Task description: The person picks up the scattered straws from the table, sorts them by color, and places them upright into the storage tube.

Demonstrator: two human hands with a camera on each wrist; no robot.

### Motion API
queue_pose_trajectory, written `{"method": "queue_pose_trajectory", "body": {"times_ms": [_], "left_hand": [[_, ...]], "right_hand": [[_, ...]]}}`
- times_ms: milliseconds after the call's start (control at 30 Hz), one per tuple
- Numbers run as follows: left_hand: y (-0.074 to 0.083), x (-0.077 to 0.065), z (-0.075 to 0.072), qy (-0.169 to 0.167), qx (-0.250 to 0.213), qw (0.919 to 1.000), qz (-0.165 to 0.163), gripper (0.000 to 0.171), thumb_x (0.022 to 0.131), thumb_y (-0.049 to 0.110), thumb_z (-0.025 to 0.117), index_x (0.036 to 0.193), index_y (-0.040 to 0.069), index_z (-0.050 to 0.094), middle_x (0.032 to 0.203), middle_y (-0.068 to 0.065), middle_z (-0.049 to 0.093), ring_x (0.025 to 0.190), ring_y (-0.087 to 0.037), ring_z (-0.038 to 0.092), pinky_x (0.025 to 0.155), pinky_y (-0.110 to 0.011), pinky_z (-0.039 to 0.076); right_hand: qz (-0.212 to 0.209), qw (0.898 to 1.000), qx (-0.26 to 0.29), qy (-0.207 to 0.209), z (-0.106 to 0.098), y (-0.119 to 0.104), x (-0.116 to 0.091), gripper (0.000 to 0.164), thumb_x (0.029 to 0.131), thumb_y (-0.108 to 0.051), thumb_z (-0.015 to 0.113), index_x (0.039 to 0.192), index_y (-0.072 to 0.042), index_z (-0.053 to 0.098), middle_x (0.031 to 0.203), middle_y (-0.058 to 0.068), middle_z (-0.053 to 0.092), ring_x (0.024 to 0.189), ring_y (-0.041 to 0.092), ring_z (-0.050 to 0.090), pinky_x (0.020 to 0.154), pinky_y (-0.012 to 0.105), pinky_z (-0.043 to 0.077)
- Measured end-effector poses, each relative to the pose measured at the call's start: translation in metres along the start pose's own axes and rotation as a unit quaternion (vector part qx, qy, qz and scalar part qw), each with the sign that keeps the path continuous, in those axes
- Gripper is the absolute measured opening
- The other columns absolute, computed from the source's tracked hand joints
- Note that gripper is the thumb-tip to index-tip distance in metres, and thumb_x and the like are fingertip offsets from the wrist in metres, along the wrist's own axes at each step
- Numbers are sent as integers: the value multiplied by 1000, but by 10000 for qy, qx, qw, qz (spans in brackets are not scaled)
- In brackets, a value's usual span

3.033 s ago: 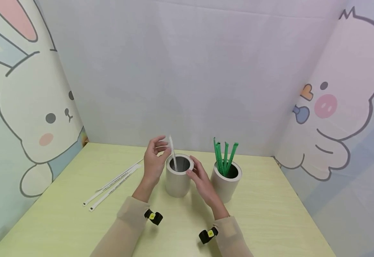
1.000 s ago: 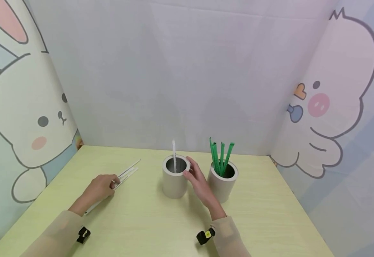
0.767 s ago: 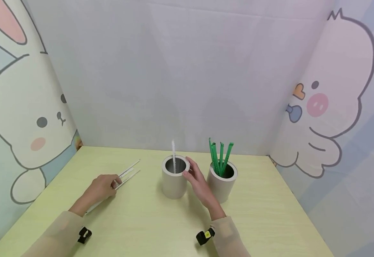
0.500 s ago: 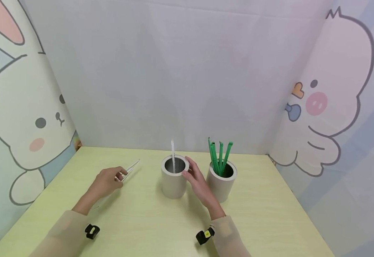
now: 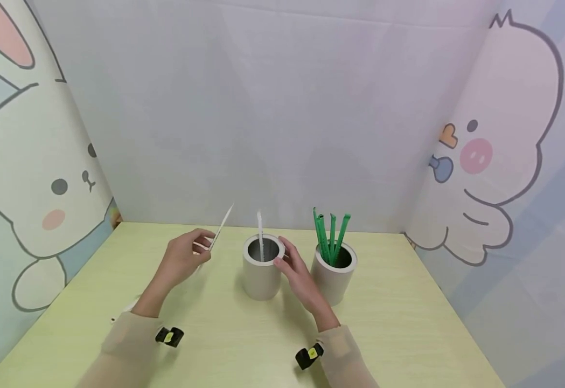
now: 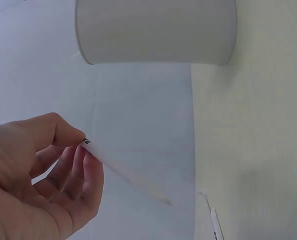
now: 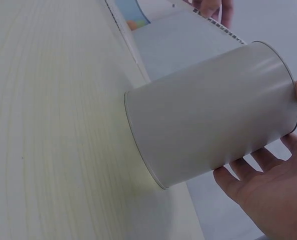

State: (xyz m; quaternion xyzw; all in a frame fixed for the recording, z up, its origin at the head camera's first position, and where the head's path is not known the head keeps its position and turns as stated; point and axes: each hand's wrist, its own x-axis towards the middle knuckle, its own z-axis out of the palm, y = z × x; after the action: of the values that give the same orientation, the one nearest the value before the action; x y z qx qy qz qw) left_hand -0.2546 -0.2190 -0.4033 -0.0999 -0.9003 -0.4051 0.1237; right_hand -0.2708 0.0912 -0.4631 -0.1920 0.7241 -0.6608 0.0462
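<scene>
My left hand [image 5: 180, 258] pinches a white paper-wrapped straw [image 5: 223, 222] between thumb and fingers, off the table and left of the nearer grey cup [image 5: 261, 280]. In the left wrist view that straw [image 6: 128, 172] slants away from the fingertips. Another white wrapped straw [image 5: 260, 229] stands in this cup, its lower part inside. My right hand [image 5: 299, 275] grips the cup's right side, thumb at the rim and fingers behind. The right wrist view shows fingertips against the cup wall [image 7: 213, 110].
A second grey cup [image 5: 333, 280] stands just right of my right hand, holding several green-wrapped straws [image 5: 332, 237]. White wrapper [image 5: 131, 305] shows on the pale wooden table [image 5: 398, 323], partly behind my left forearm. A grey-white cloth wall [image 5: 282, 118] rises at the back.
A straw went into the nearer cup and was released. My left hand then went left to the table, took another straw, and lifted it rightward. My right hand stays on the cup.
</scene>
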Motion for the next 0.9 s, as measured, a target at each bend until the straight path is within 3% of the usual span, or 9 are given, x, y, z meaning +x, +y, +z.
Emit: {"method": "queue_pose_trajectory", "body": {"times_ms": [267, 467, 633, 800, 900], "left_hand": [[29, 6, 12, 479, -464, 9977, -75, 41, 96, 1, 67, 136, 10, 68, 114, -10, 75, 104, -28, 74, 81, -36, 56], [49, 14, 20, 727, -1138, 9908, -99, 43, 97, 4, 68, 139, 12, 66, 120, -11, 71, 111, -29, 71, 84, -32, 60], [61, 21, 27, 945, -1972, 9757, -125, 45, 97, 1, 69, 141, 9, 64, 123, -15, 68, 110, -25, 69, 84, -23, 62], [69, 26, 35, 1199, -2801, 9525, 13, 48, 98, -3, 69, 144, 6, 62, 124, -18, 64, 107, -21, 68, 86, -24, 62], [73, 28, 38, 1386, -3054, 9420, 67, 49, 98, -3, 69, 145, 7, 61, 123, -15, 62, 107, -20, 67, 88, -25, 62]], "right_hand": [[24, 10000, -29, -22, 0, -1, 1, 62, 112, -29, 54, 168, -24, 28, 171, 12, 33, 157, 41, 33, 127, 59, 28], [25, 10000, -14, -22, 0, 0, 2, 62, 112, -28, 54, 168, -24, 28, 170, 12, 34, 156, 40, 34, 127, 59, 29], [49, 10000, -9, -45, -1, 1, 2, 63, 112, -31, 55, 168, -25, 28, 171, 11, 33, 157, 40, 33, 127, 58, 28], [38, 10000, -17, -30, -1, 2, 2, 62, 112, -32, 55, 168, -26, 29, 170, 11, 33, 156, 40, 33, 127, 58, 28], [43, 10000, -34, -8, -1, 3, 2, 61, 112, -30, 55, 168, -26, 30, 170, 12, 34, 156, 40, 34, 127, 59, 28]]}}
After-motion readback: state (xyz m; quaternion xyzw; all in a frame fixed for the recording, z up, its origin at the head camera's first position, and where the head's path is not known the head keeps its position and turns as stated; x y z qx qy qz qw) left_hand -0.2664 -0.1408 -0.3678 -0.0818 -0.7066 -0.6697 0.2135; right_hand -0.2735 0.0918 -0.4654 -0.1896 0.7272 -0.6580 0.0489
